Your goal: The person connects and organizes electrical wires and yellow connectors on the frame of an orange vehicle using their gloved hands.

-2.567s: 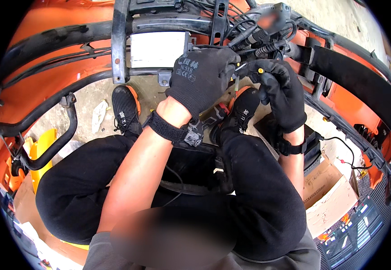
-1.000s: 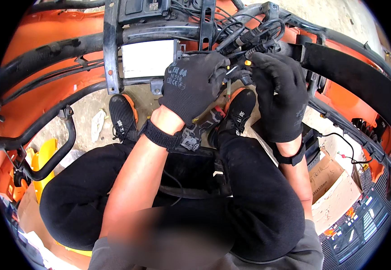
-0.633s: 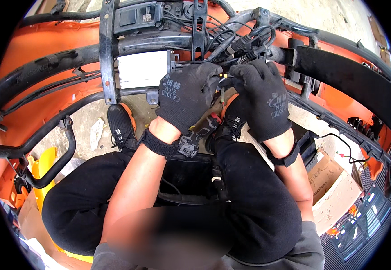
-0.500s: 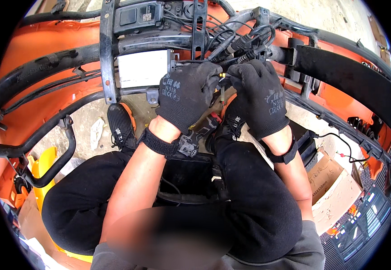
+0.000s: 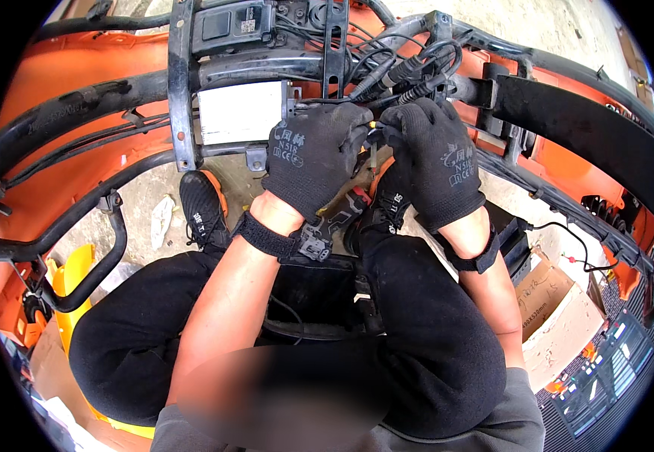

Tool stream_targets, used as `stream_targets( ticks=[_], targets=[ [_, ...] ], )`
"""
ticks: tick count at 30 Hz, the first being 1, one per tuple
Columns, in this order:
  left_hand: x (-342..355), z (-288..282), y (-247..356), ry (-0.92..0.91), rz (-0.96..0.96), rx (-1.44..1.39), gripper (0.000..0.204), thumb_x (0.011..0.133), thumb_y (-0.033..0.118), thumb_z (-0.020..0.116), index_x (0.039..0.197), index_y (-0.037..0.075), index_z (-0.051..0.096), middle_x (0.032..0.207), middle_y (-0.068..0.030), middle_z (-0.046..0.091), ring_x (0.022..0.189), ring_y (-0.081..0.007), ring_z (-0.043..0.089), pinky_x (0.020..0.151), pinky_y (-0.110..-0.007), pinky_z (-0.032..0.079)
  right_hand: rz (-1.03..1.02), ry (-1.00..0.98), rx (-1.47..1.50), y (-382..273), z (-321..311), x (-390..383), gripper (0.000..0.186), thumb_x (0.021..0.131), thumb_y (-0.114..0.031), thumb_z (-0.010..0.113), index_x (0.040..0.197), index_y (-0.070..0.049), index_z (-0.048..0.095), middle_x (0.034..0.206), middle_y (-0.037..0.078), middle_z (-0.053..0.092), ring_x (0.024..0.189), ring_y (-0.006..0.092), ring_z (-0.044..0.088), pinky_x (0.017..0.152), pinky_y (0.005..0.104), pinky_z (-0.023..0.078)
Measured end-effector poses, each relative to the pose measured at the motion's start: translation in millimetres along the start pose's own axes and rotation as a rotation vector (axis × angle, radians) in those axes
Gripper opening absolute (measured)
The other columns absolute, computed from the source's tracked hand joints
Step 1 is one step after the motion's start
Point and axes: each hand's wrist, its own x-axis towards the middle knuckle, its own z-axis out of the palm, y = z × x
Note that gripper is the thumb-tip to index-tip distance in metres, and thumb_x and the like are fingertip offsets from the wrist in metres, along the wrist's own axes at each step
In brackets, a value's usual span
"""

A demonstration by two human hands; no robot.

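Both hands wear black knit gloves and meet at the cable bundle (image 5: 410, 75) on a black vehicle frame. My left hand (image 5: 315, 158) is closed, its fingertips curled around something small I cannot make out. My right hand (image 5: 436, 162) is closed close beside it, thumb and fingers bent in, also on something hidden. Between them shows a small yellow piece (image 5: 372, 125), mostly covered, with a short pale piece hanging below. Left of them is a white rectangular box (image 5: 240, 113). A grey-and-black tool (image 5: 338, 218) with red detail lies below, between my shoes.
Black tubes (image 5: 93, 98) and orange panels (image 5: 56, 68) curve around me. A black module (image 5: 229, 26) is mounted above. Cardboard boxes (image 5: 553, 331) lie at lower right, a yellow part (image 5: 74, 275) at lower left, and white scrap (image 5: 163, 218) on the floor (image 5: 146, 184).
Since the oldest frame my right hand has turned back-up and drawn left toward my left hand, covering more of the yellow piece. In the last half second little has moved.
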Motion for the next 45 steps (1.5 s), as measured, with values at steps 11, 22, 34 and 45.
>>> stream_targets(
  ticks=[11,22,34,45],
  targets=[
    [-4,2,3,0.020,0.019,0.038,0.023,0.086,0.010,0.069,0.108,0.008,0.072,0.096,-0.0161,0.072,0.085,-0.0342,0.070,0.075,-0.041,0.055,0.001,-0.116,-0.012,-1,-7,6,0.015,0.083,-0.010,0.067,0.098,-0.006,0.065,0.096,0.013,0.064,0.096,0.0363,0.059,0.083,0.0460,0.047],
    [-4,4,4,0.030,0.017,0.067,0.023,0.087,0.012,0.068,0.109,0.008,0.071,0.096,-0.0152,0.072,0.084,-0.0340,0.070,0.074,-0.042,0.056,-0.046,-0.134,0.043,4,-5,3,0.019,0.083,-0.012,0.070,0.101,-0.006,0.067,0.096,0.013,0.064,0.095,0.0346,0.059,0.082,0.0445,0.047],
    [-5,4,5,0.015,-0.050,0.071,0.025,0.086,0.012,0.071,0.111,0.009,0.071,0.101,-0.0141,0.072,0.090,-0.0333,0.070,0.078,-0.040,0.056,0.043,-0.077,0.131,-2,8,4,0.020,0.088,-0.021,0.065,0.099,-0.005,0.067,0.096,0.016,0.066,0.096,0.0385,0.061,0.084,0.0454,0.049],
    [-3,3,4,0.038,-0.016,0.099,0.023,0.086,0.013,0.070,0.108,0.007,0.069,0.097,-0.0176,0.071,0.087,-0.0361,0.069,0.076,-0.042,0.055,0.133,-0.159,0.285,2,7,10,0.020,0.090,-0.023,0.064,0.094,-0.004,0.065,0.091,0.019,0.066,0.091,0.0374,0.064,0.081,0.0458,0.051]
  ],
)
